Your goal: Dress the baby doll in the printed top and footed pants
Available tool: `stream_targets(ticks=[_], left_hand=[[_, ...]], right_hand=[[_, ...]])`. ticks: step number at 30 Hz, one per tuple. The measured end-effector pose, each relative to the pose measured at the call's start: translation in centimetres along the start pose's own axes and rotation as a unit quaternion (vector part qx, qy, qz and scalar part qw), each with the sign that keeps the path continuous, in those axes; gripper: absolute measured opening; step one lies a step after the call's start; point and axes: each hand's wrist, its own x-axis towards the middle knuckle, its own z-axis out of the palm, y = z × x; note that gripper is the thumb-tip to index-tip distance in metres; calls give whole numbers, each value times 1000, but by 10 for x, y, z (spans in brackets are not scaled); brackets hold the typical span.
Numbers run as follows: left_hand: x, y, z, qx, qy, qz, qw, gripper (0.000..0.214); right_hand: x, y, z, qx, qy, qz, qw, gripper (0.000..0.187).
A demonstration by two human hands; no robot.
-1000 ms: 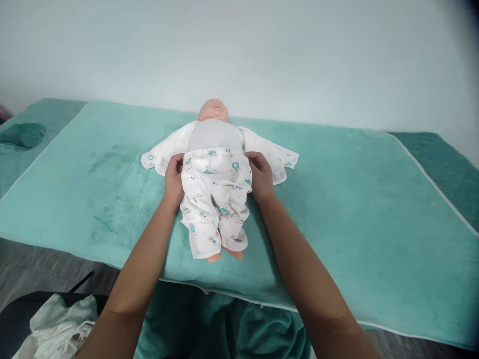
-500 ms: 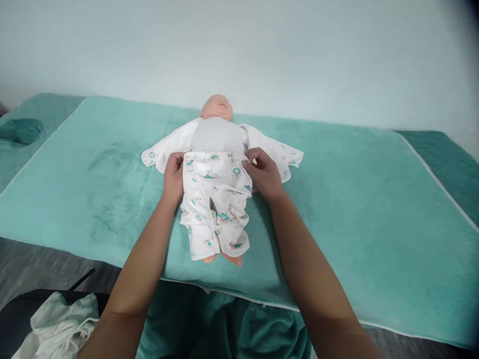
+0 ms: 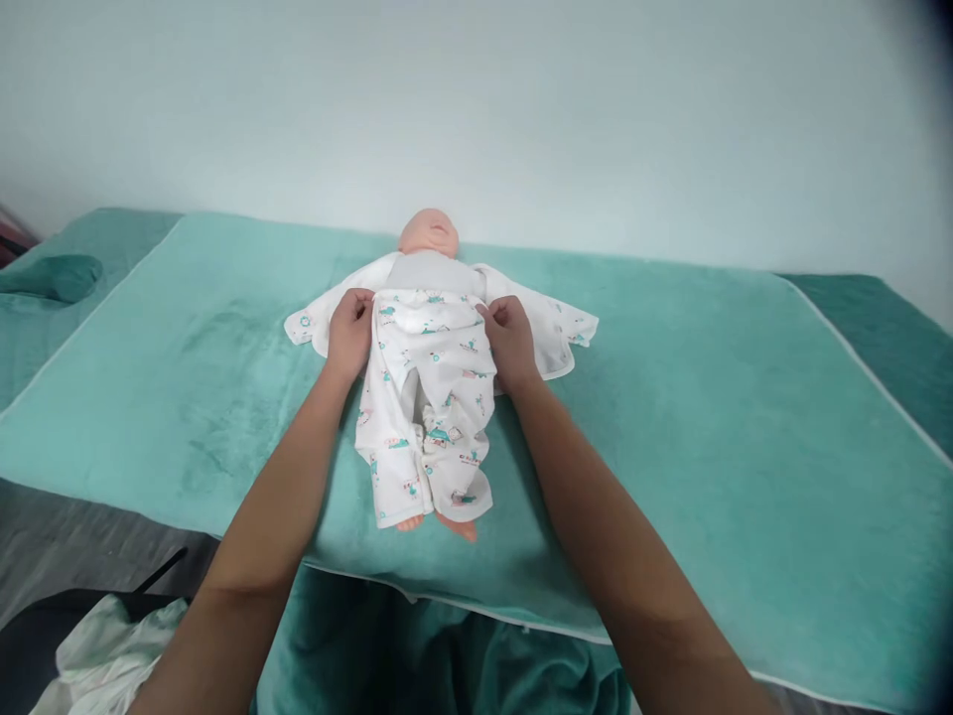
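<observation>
Blanket: one doll; two hands gripping trousers.

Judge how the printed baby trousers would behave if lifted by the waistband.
Probably floppy: the trousers crease and sag over the doll. Likely light: left hand and right hand hold the waistband with a fingertip pinch.
</observation>
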Motion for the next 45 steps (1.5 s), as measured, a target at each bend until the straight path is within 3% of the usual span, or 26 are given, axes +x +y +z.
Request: stream_targets(ticks=[6,10,14,17,20,26,31,35,40,45], left_hand=[[-1,4,-5,38,-75,86,993,16],[10,16,-9,171,-102,146,969,6],[36,22,0,235,-60,139,960,4],[54,15,11,209,-38,67,975,10],[59,4,16,158,-26,16,987,11],[39,-3,10,64,-50,44,996,8],[36,5,8,98,-35,138,985,12],[54,1,7,151,-42,155,975,17],[84,-18,9,225,24,135,965,17],[85,-25,13,246,1,142,959,11]], right_hand=[[2,-17,-6,-12,-66,-130,989,29],[24,-25,-3,-95,-92,-227,965,32],[49,-20,8,-166,-38,-166,971,25],[66,-12,15,-205,23,-85,975,28],[70,-5,19,-210,41,-43,976,31],[46,-3,17,-124,30,-113,985,11],[44,-8,7,-171,-28,-227,958,7],[55,-11,3,-206,-78,-196,955,13],[73,-6,9,-308,10,-156,939,17],[80,5,14,-273,24,-168,947,15]])
